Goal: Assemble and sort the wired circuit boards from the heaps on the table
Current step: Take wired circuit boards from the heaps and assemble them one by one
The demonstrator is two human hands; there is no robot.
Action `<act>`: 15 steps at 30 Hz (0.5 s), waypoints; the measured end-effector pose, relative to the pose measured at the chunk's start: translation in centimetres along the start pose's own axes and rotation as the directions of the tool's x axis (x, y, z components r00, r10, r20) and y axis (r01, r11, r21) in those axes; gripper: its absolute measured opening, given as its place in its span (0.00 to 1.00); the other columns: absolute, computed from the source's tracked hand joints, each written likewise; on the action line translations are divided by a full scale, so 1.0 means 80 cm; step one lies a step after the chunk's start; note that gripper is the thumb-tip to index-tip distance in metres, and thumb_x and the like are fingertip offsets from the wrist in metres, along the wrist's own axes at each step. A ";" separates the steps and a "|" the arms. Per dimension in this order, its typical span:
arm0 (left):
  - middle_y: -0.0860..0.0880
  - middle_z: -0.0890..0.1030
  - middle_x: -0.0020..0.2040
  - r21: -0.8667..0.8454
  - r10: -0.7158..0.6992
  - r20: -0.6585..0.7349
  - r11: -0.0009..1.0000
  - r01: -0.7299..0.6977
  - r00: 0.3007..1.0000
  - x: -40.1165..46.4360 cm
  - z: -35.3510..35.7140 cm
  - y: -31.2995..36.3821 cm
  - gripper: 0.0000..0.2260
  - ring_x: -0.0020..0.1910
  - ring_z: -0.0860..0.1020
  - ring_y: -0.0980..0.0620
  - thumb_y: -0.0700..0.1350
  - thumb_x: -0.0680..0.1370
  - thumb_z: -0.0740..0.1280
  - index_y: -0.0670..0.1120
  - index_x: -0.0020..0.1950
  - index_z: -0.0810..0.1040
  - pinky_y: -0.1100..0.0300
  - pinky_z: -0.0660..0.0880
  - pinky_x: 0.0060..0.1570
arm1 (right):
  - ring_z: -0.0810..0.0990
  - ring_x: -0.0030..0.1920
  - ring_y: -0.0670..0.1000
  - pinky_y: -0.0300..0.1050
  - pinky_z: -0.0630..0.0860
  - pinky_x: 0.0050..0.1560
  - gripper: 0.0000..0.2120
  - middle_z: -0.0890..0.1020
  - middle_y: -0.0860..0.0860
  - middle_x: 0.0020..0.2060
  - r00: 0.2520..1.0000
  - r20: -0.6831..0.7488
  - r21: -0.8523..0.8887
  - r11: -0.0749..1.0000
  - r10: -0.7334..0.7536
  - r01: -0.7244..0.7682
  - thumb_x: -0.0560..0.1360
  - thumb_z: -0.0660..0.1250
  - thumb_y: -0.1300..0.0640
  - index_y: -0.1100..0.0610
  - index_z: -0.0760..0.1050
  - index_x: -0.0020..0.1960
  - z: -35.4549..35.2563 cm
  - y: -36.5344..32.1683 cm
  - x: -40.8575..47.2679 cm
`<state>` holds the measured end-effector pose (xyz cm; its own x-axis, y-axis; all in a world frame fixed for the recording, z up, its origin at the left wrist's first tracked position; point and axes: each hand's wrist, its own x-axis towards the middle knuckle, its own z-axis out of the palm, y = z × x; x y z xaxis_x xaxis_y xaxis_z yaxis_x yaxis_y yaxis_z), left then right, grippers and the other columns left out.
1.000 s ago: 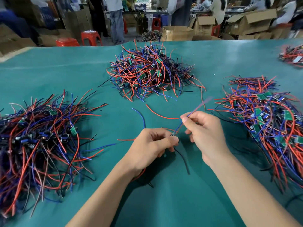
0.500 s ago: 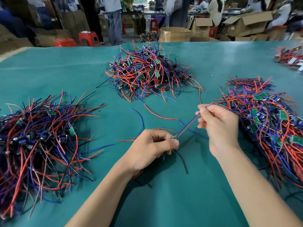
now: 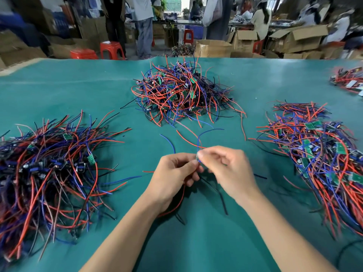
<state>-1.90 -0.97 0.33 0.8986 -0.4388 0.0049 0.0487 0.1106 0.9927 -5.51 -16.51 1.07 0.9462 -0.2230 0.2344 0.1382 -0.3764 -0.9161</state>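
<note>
**Both hands on one small board**

Over the middle of the green table (image 3: 59,89), my left hand (image 3: 172,173) and my right hand (image 3: 225,169) meet fingertip to fingertip. Both pinch the same small circuit board (image 3: 198,158), held just above the cloth; it is blurred and mostly hidden by my fingers. A blue wire (image 3: 204,134) arcs up from the pinch, a red wire (image 3: 176,205) curls out below my left palm, and a black wire (image 3: 218,193) trails toward me under my right hand. Three heaps of wired boards lie around my hands: the left heap (image 3: 49,169), the far heap (image 3: 182,93) straight ahead, and the right heap (image 3: 322,158). All three are well apart from my hands.
</note>
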 end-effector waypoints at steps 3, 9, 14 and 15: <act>0.44 0.81 0.36 -0.026 0.009 0.033 1.000 -0.008 0.999 -0.002 -0.003 0.001 0.09 0.30 0.74 0.53 0.38 0.79 0.68 0.41 0.41 0.84 0.65 0.69 0.27 | 0.76 0.30 0.46 0.34 0.70 0.31 0.10 0.85 0.51 0.34 0.997 0.047 0.194 0.978 0.064 -0.072 0.66 0.77 0.49 0.50 0.87 0.46 -0.005 -0.004 0.000; 0.46 0.78 0.31 0.034 -0.011 0.134 0.999 0.007 0.991 -0.005 0.000 0.004 0.10 0.24 0.72 0.53 0.44 0.81 0.67 0.48 0.41 0.84 0.64 0.67 0.22 | 0.80 0.37 0.50 0.39 0.72 0.34 0.08 0.86 0.57 0.38 0.988 0.132 0.376 0.919 0.075 -0.120 0.67 0.80 0.62 0.59 0.86 0.46 -0.023 -0.008 0.000; 0.45 0.79 0.31 0.030 -0.054 0.244 0.998 0.048 0.968 -0.006 -0.001 0.010 0.09 0.25 0.74 0.53 0.46 0.78 0.67 0.43 0.44 0.84 0.64 0.70 0.25 | 0.72 0.32 0.48 0.40 0.71 0.39 0.04 0.83 0.50 0.35 0.969 -0.102 0.536 0.833 0.224 -0.136 0.71 0.76 0.64 0.60 0.86 0.45 -0.021 -0.008 0.007; 0.45 0.79 0.31 0.050 -0.054 0.265 0.998 0.042 0.963 -0.006 0.000 0.010 0.09 0.25 0.74 0.53 0.46 0.78 0.66 0.44 0.44 0.84 0.64 0.70 0.25 | 0.71 0.32 0.48 0.40 0.71 0.39 0.03 0.82 0.49 0.33 0.956 -0.144 0.555 0.820 0.257 -0.137 0.72 0.76 0.64 0.60 0.85 0.45 -0.025 -0.008 0.010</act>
<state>-2.30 -0.67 1.15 0.7469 -0.6647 -0.0171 0.0650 0.0475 0.9968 -5.45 -18.22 2.47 0.8975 -0.4395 0.0352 0.1462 0.2213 -0.9642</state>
